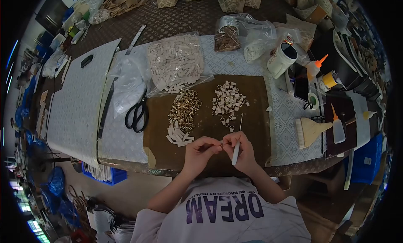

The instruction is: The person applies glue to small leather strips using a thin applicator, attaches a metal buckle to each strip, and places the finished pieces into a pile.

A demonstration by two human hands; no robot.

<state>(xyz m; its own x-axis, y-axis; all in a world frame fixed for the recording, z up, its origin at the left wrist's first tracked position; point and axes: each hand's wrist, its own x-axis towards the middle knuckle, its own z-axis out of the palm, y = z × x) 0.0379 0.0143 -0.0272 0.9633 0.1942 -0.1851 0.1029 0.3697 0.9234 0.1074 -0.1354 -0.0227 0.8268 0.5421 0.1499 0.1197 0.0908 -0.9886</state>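
My left hand (200, 150) and my right hand (240, 147) meet at the near edge of a brown mat (252, 100), pinching one small piece (221, 144) between their fingertips. A thin white stick (236, 150) stands in my right hand, pointing up over the mat. Just ahead of my left hand lie a few white strips (178, 136) and a pile of gold metal rings (184, 107). A heap of small folded white tabs (228, 102) lies ahead of my right hand.
Black scissors (137, 113) lie left of the mat, beside clear bags of white strips (175, 62). To the right are a wide brush (310, 129), glue bottles (336, 127), a white cup (282, 58) and a phone (301, 82). A long white patterned sheet (79, 100) covers the table's left.
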